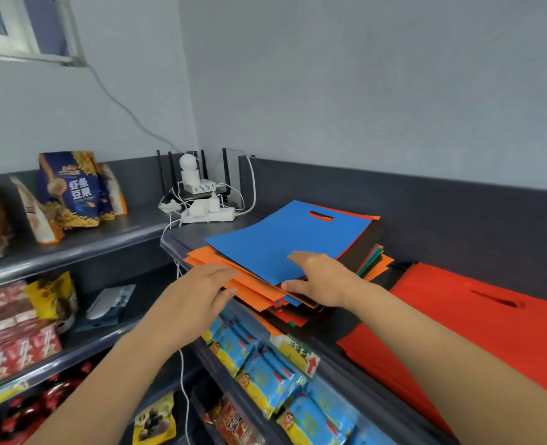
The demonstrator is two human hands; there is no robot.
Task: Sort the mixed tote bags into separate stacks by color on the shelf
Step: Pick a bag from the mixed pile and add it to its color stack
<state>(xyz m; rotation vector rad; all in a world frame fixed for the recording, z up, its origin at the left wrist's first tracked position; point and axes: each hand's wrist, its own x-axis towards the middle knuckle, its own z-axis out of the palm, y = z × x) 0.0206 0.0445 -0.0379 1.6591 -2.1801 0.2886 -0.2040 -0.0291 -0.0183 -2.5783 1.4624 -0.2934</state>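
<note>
Dark grey top shelf (224, 228), corner unit. Mixed tote-bag pile (293, 248) sits at the front edge, blue on top, orange splayed beneath, overhanging the lip. Just right of it, a flat stack of red bags (490, 335). In the back corner, a white power strip (209, 216) with a router (198, 187) behind.

I read 虾条豆果 on the blue snack bag (73, 187). The yellow shelf tag (299, 353) bore a red arrow and handwriting too blurred for me to read.
</note>
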